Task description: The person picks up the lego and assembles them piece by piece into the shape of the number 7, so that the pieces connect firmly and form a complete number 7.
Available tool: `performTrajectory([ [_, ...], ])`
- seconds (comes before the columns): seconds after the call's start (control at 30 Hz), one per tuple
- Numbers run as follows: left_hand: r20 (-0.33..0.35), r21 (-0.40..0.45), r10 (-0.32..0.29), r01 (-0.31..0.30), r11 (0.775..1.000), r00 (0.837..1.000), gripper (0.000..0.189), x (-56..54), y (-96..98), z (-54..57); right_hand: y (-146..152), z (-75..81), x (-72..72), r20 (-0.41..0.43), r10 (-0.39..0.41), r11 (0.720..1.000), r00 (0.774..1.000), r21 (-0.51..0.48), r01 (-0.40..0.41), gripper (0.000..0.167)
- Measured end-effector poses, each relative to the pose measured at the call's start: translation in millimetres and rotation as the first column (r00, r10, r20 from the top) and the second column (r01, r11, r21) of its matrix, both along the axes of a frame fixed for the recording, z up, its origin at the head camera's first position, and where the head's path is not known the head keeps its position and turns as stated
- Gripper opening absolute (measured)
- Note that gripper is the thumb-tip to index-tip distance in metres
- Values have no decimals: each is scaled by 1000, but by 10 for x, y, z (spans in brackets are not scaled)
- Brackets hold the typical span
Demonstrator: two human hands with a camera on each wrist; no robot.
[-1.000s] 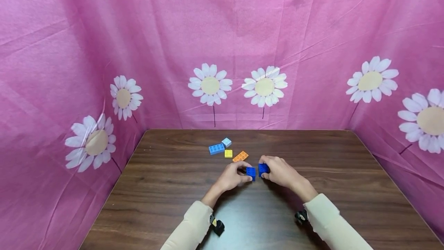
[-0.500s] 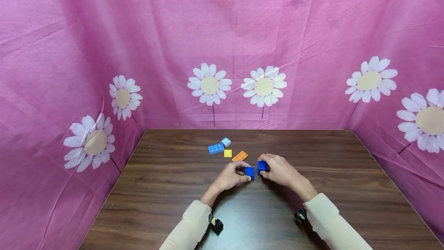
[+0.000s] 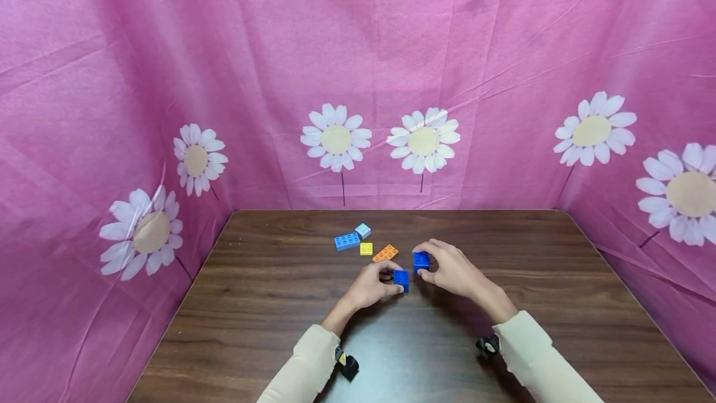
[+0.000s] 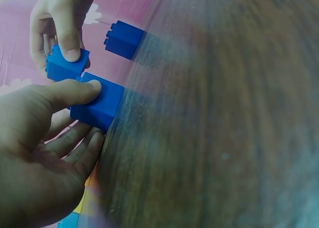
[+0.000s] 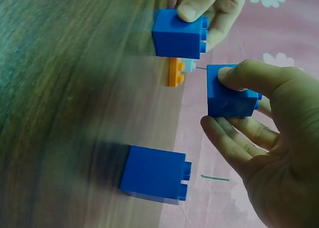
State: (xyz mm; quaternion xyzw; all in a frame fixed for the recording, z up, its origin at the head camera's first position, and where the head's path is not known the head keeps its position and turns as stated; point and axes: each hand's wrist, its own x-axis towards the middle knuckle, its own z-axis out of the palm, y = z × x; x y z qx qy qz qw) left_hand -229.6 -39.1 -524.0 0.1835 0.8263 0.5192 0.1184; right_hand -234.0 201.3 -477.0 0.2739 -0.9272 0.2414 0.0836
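The left blue brick (image 3: pixel 401 279) is pinched between thumb and fingers of the left hand (image 3: pixel 370 285), studs upward; the right blue brick (image 3: pixel 421 260) is grasped likewise by the right hand (image 3: pixel 455 271), just beside the first but apart from it, and it appears lifted off the table (image 3: pixel 268 303); whether the left one touches the wood cannot be told. Both look like rigid moulded plastic, so they should prove light, stiff, hard to break, and perhaps a little slick on their smooth faces; the opposite flat sides, below the studs, seem the best place to take hold, leaving top and underside free.

A third blue brick (image 5: pixel 153 173) stands on the wood near the right hand, visible in both wrist views; beyond the left hand lie an orange brick (image 3: pixel 385 253), a small yellow brick (image 3: pixel 366 249), a longer mid-blue brick (image 3: pixel 347 241) and, close by its corner, a pale blue brick (image 3: pixel 363 231); behind everything hangs pink cloth (image 3: pixel 358 30) printed with white flowers.
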Motion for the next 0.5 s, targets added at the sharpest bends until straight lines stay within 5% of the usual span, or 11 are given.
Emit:
performTrajectory([
  [0.5, -11, 63, 14, -13, 998, 1000, 42, 1, -8, -9, -114, 155, 44, 1, 34, 998, 999, -59, -34, 39],
])
